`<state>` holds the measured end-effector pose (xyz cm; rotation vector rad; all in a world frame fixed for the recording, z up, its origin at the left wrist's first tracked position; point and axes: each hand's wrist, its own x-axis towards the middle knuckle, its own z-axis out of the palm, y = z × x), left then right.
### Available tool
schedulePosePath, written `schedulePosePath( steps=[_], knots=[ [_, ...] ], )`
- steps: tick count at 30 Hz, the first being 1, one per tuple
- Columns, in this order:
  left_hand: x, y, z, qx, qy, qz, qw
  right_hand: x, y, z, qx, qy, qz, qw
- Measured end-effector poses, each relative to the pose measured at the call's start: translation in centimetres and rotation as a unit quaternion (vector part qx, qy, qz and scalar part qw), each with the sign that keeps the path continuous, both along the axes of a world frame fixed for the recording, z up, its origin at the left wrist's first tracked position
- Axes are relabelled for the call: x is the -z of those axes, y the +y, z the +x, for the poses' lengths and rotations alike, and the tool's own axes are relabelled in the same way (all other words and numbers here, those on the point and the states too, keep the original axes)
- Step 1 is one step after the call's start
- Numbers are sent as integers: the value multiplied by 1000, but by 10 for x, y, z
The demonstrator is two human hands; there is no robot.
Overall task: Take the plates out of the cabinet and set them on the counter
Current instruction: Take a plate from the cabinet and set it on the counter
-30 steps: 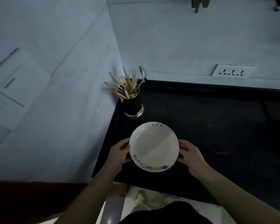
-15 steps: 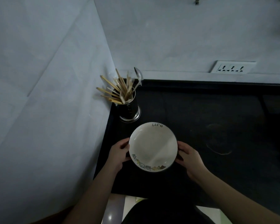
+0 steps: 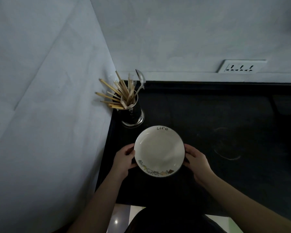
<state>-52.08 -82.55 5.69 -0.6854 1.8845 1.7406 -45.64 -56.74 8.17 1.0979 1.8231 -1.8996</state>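
Note:
A white plate (image 3: 159, 151) with the word "life" on its far rim and small pictures along its near rim lies level over the black counter (image 3: 217, 115), near the counter's left end. My left hand (image 3: 124, 159) grips the plate's left edge and my right hand (image 3: 196, 161) grips its right edge. Whether the plate touches the counter or hovers just above it I cannot tell. No cabinet is in view.
A metal holder (image 3: 133, 113) full of wooden chopsticks and a spoon stands in the counter's back left corner, just beyond the plate. A pale wall runs along the left side and the back. A white socket strip (image 3: 241, 66) sits on the back wall.
The view has tilted down and shifted slightly. Both hands keep hold of the plate, which stays at about the same spot in front of the chopstick holder.

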Motion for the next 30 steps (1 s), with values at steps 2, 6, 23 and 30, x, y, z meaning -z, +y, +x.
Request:
schedulePosePath(
  steps=[2,6,23,30],
  knots=[
    [-3,1,0,-1,-7,-1,1000,1,1,-2,-6,-1,0,1000],
    [-10,3,-3,0,-14,-28,1000,-2,4,-7,-20,-12,6,1000],
    [-82,45,50,343,302,-551,699,-72,45,7,-392,58,395,829],
    [-109,59,72,434,303,-592,608,-81,39,43,-420,109,555,710]
  ],
)
